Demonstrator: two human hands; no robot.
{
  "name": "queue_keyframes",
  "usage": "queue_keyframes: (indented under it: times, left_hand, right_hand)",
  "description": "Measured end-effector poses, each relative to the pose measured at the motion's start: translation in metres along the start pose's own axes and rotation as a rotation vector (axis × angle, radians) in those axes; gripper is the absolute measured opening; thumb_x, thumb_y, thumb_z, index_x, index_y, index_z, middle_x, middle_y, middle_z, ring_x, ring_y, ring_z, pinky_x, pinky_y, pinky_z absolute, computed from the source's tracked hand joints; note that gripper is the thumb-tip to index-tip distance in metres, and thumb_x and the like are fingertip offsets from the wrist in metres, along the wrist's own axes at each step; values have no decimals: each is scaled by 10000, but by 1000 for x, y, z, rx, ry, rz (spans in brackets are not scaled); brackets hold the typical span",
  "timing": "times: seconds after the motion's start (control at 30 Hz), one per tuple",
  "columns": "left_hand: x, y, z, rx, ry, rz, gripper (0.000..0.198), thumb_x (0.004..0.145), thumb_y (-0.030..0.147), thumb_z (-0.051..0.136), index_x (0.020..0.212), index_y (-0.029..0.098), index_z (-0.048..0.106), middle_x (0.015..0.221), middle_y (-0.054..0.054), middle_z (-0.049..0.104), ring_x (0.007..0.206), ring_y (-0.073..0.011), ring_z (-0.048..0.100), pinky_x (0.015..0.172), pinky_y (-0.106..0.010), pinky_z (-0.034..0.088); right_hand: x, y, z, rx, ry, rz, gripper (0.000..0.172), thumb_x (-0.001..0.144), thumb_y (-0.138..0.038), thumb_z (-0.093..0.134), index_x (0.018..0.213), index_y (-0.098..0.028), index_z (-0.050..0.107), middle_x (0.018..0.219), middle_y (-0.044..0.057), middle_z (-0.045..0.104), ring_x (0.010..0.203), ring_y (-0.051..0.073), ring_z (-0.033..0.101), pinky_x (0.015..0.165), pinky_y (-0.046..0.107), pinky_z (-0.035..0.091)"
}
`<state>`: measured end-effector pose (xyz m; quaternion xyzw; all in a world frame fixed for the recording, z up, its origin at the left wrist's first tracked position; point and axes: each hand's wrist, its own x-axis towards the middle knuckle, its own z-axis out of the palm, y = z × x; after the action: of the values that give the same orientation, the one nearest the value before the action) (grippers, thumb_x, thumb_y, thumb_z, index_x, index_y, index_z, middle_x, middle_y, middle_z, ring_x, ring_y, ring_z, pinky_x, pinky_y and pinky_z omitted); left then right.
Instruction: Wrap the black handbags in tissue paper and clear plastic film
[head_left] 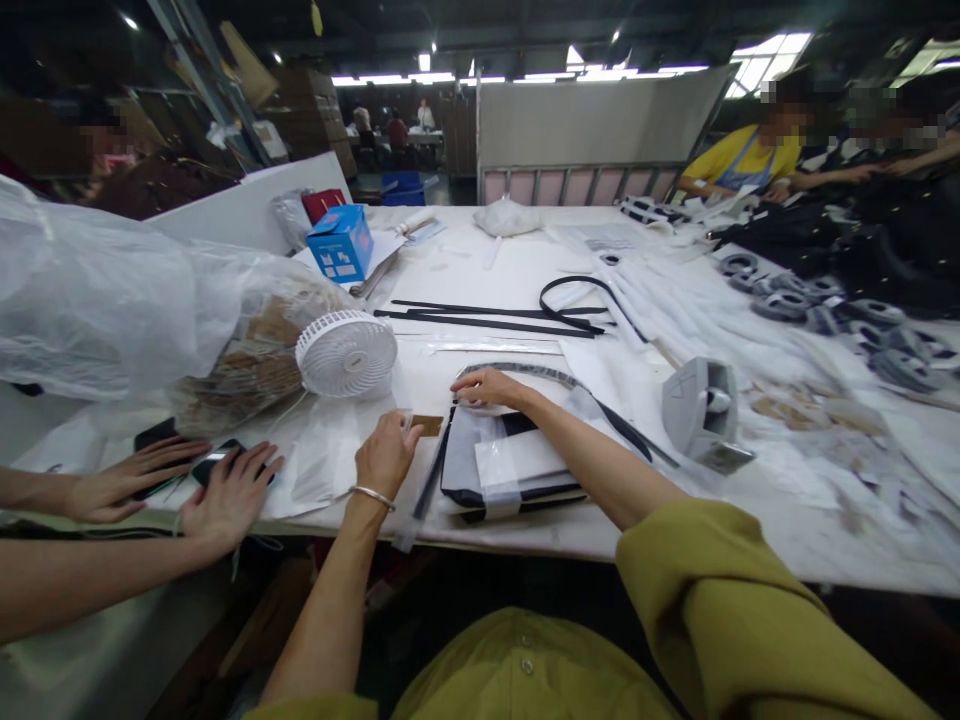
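Left hand curled, pinching a small brown card at the near edge of the white counter. Right hand flat, fingers spread, pressing on the far end of a dark folded piece in clear plastic, just right of the card. Thin black strip lying between the two. White desk fan just beyond the left hand. Grey tape dispenser off to the right. Co-worker's two open hands resting on dark phones at far left.
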<state>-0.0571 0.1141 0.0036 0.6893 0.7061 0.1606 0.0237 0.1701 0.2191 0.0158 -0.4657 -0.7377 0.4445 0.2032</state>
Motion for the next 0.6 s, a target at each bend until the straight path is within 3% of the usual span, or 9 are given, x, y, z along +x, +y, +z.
queue_keyframes:
  times: [0.1, 0.2, 0.3, 0.4, 0.6]
  left_hand:
    - [-5, 8, -12, 8, 122, 97, 498, 896, 409, 549, 1313, 147, 475, 1380, -210, 516, 1198, -340, 559, 925, -433, 483]
    - [-15, 32, -11, -99, 138, 355, 593, 921, 431, 507, 1429, 151, 384, 1494, -187, 412, 1379, -318, 395, 1085, -467, 380]
    - [-25, 61, 3, -161, -53, 625, 670, 904, 502, 522, 1472, 190, 352, 1522, -145, 389, 1429, -289, 324, 1147, -478, 304]
    - [-28, 81, 16, -115, -193, 715, 662, 905, 522, 514, 1465, 193, 384, 1509, -151, 404, 1418, -303, 343, 1149, -524, 278]
    - [-31, 81, 12, -28, -129, 822, 763, 845, 601, 577, 1473, 213, 384, 1516, -143, 386, 1418, -321, 341, 1162, -548, 244]
  right_hand:
    - [-29, -15, -28, -135, -7, -28, 357, 834, -341, 671, 1177, -250, 705, 1064, 42, 728, 904, 203, 670, 808, 289, 497]
    - [-73, -16, -40, -323, -6, -41, 436, 834, -461, 668, 1215, -252, 684, 1229, 82, 675, 1111, 290, 620, 965, 372, 446]
    - [-111, -2, -31, -456, 14, -28, 539, 882, -508, 588, 1322, -198, 604, 1342, 143, 598, 1230, 325, 545, 1051, 437, 378]
    - [-131, 15, -16, -528, 81, -11, 538, 949, -497, 478, 1389, -193, 533, 1403, 146, 547, 1310, 307, 477, 1101, 452, 313]
    - [-133, 24, -3, -580, 174, 63, 580, 962, -553, 415, 1430, -217, 484, 1440, 144, 509, 1335, 323, 452, 1099, 494, 304]
